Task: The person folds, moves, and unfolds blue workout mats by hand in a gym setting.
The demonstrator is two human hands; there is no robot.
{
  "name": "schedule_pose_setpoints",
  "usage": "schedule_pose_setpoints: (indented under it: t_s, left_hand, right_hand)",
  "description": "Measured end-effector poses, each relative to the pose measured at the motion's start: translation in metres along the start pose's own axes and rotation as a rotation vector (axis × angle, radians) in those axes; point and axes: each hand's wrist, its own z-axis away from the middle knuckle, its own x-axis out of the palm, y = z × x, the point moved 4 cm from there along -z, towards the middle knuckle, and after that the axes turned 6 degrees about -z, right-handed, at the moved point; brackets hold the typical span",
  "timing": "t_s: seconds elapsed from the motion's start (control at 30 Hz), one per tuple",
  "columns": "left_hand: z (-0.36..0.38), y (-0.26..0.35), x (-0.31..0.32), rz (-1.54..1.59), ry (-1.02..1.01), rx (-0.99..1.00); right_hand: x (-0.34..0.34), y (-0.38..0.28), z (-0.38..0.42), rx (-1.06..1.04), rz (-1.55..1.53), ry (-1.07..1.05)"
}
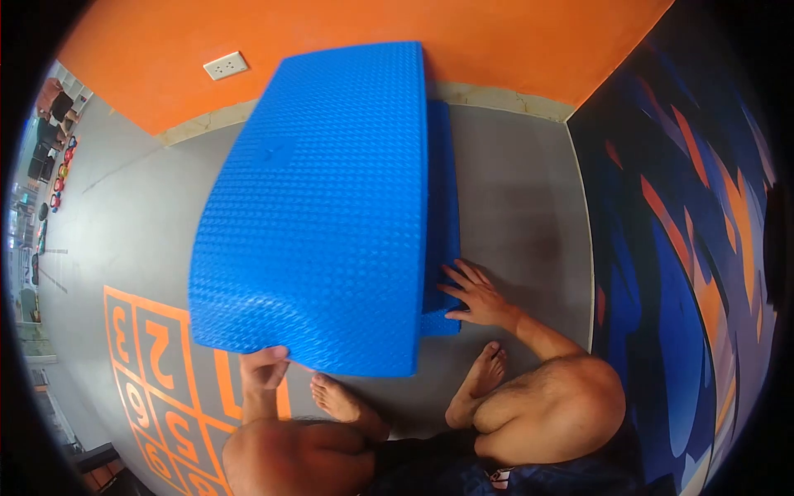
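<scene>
A blue textured mat [310,207] is raised and tilted in the middle of the view. My left hand [266,365] grips its near edge, thumb on top, close to the near left corner. Beneath and to the right of it lies another blue mat or layer [447,198], partly hidden by the raised one. My right hand [475,295] has its fingers spread at the right edge of that lower blue layer, and its fingertips touch or nearly touch it.
An orange wall [513,50] with a socket [226,65] stands ahead, a painted dark wall [662,248] on the right. Orange numbers [165,355] mark the grey floor at left. Kettlebells [59,178] and a person [51,97] are far left. My bare feet are near the mat.
</scene>
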Motion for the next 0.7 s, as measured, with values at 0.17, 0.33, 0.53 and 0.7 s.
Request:
schedule_pose_setpoints:
  t_s: [0.17, 0.33, 0.53, 0.7]
  left_hand:
    - [0.023, 0.049, -0.040, -0.034, 0.040, 0.143]
    - [0.047, 0.083, -0.112, -0.095, 0.212, 0.231]
    - [0.049, 0.089, -0.191, 0.021, 0.339, 0.167]
    - [0.036, 0.074, -0.258, -0.097, 0.489, 0.079]
  right_hand:
    - [0.008, -0.002, 0.000, 0.052, 0.109, 0.029]
    - [0.006, 0.000, 0.007, 0.156, 0.122, 0.052]
    - [0.009, 0.019, 0.020, 0.254, 0.100, 0.138]
    - [0.005, 0.024, 0.032, 0.290, 0.082, 0.167]
